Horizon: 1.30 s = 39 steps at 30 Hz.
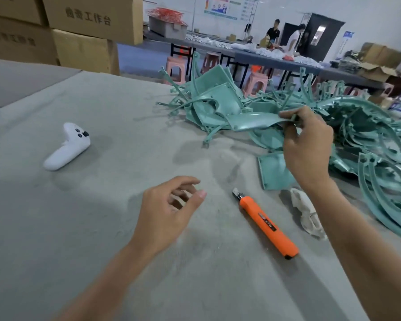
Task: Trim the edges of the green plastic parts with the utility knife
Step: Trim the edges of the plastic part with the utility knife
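grey felt table, near edge out of view; the green pile on it is cut off at right (pieces too tangled to count). boxes stand behind left. right hand pinches one part at the pile's near edge; left hand hovers loosely curled, empty. knife lies between them on the felt.

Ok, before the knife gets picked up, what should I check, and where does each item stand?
1. Part held: right hand pinches a green plastic part by its edge. Ok.
2. Part free of the pile: its far end lies among other pieces. Cannot tell.
3. Utility knife available: it lies unheld on the table between the hands. Ok.
4. Blade extended: a short tip shows. Ok.
5. Left hand free: open, holding nothing. Ok.
6. Crumpled cloth apart from the knife. Ok.
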Each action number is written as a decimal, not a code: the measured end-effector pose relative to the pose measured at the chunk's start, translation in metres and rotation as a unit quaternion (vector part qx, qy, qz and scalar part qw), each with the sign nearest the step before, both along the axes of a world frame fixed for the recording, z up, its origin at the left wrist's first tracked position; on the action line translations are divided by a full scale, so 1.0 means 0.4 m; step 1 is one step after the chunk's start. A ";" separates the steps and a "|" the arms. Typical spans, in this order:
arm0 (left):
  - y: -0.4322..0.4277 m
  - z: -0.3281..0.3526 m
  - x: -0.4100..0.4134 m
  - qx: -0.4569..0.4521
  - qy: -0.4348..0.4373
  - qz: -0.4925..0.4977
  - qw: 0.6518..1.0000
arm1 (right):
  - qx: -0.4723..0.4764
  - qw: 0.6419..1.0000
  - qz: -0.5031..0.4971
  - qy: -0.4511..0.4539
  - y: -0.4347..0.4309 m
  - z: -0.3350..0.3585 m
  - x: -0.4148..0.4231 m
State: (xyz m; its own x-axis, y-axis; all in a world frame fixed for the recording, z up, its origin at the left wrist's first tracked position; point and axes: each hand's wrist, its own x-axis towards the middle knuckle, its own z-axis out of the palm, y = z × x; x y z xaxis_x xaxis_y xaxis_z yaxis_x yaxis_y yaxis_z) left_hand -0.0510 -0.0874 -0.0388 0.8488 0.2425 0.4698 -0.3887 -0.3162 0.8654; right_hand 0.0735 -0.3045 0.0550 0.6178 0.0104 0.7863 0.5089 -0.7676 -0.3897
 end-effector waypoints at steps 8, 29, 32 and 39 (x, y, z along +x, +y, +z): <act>0.065 0.018 0.024 -0.165 0.041 -0.021 0.985 | 0.281 0.876 0.335 0.203 0.182 0.004 -0.235; 0.083 -0.035 0.064 -0.389 0.256 -0.100 0.879 | -0.309 0.817 -0.021 0.486 -0.075 -0.147 -0.087; 0.077 -0.037 0.064 -0.388 0.262 -0.109 0.877 | -0.135 0.878 0.011 0.458 -0.087 -0.165 -0.083; 0.055 -0.001 0.042 -0.394 0.263 -0.155 0.867 | 0.153 0.926 0.116 0.324 -0.048 -0.168 -0.104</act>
State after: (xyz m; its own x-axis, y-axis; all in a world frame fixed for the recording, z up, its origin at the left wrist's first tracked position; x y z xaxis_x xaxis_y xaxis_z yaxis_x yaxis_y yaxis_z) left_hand -0.0340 -0.0655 -0.0393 0.9770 0.0338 -0.2108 0.1655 0.5037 0.8479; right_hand 0.0320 -0.3236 -0.0122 0.9701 0.0403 0.2394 0.2299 -0.4697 -0.8524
